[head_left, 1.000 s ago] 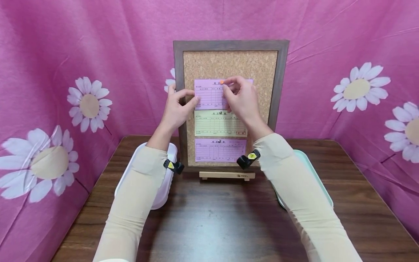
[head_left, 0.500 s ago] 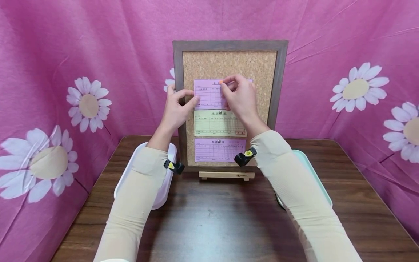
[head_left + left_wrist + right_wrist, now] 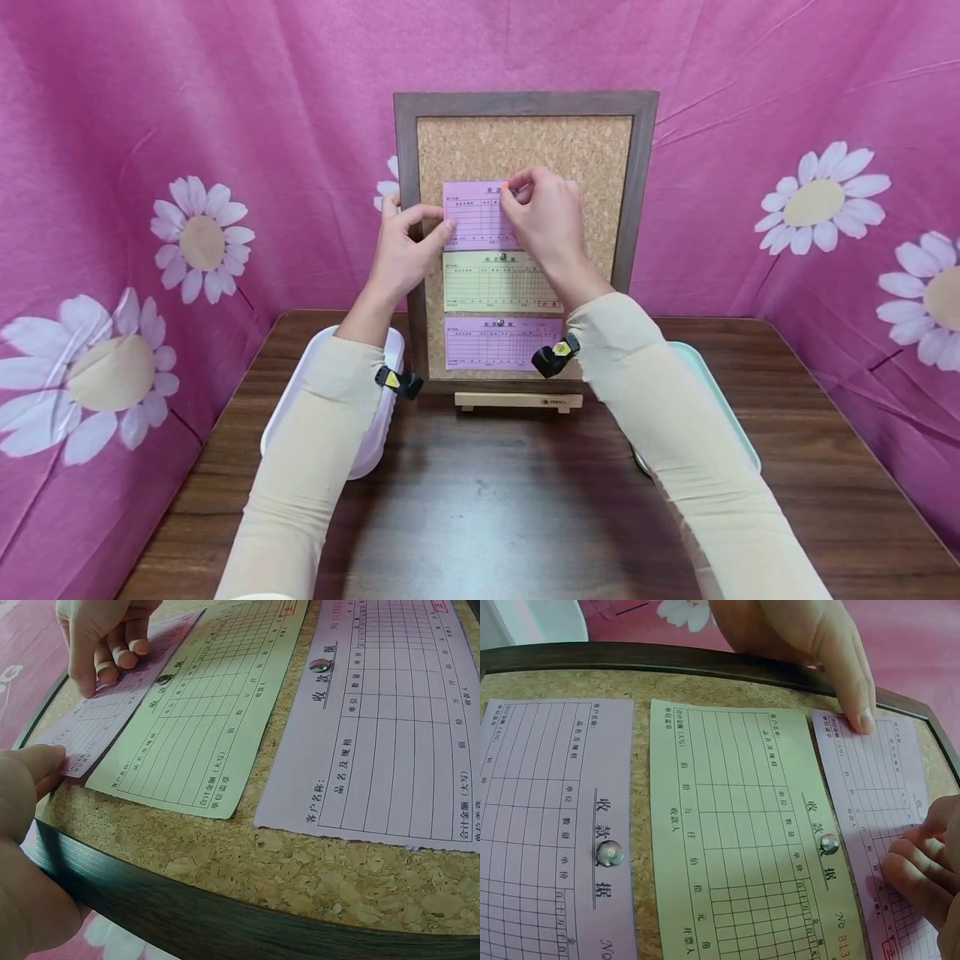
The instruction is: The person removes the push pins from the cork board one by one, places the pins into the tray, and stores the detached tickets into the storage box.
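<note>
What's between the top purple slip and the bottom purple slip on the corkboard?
A pale green slip, bearing a silver pin; the head view shows it, and both wrist views agree.

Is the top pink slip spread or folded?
Spread. The top slip lies open on the corkboard, its printed grid showing in all views; the left hand touches its left edge, the right hand hides part.

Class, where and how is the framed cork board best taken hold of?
Probably by the upright sides of its dark frame, one hand from each side: these straight rails border the cork, and gripping there keeps fingers off the paper slips.
</note>
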Demonstrator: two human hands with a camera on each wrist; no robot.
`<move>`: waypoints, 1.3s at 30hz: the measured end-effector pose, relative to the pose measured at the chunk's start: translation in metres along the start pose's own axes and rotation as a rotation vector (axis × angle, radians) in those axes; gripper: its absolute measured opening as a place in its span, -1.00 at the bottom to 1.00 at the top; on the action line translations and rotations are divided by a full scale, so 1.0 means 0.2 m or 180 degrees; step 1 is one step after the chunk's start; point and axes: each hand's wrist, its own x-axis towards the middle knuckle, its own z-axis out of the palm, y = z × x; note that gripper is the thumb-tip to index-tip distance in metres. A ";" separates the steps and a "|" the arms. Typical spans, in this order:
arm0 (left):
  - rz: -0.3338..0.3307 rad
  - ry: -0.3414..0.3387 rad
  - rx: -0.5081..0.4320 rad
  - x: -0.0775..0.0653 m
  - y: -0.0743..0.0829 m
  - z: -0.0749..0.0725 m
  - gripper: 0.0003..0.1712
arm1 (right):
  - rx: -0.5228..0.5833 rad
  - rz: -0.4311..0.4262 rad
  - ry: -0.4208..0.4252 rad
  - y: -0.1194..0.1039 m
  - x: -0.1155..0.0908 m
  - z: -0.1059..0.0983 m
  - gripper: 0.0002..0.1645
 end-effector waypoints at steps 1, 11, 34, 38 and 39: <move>0.0006 0.0000 0.0001 0.00 0.00 0.00 -0.72 | -0.0012 0.0004 -0.0006 0.00 0.00 0.00 -0.73; -0.0025 -0.0027 0.0026 0.00 0.01 0.00 -0.72 | -0.0014 0.0015 -0.0035 -0.02 0.01 0.00 -0.75; -0.0073 0.0029 -0.0040 0.00 0.01 0.00 -0.73 | 0.0079 0.0202 -0.0295 -0.03 0.04 -0.03 -0.80; -0.0063 0.0043 -0.0052 0.00 0.01 0.01 -0.73 | 0.0169 0.0238 -0.0333 -0.03 0.04 -0.04 -0.81; -0.0061 0.0042 -0.0047 0.00 0.01 0.01 -0.73 | 0.0193 0.0246 -0.0344 -0.03 0.04 -0.04 -0.82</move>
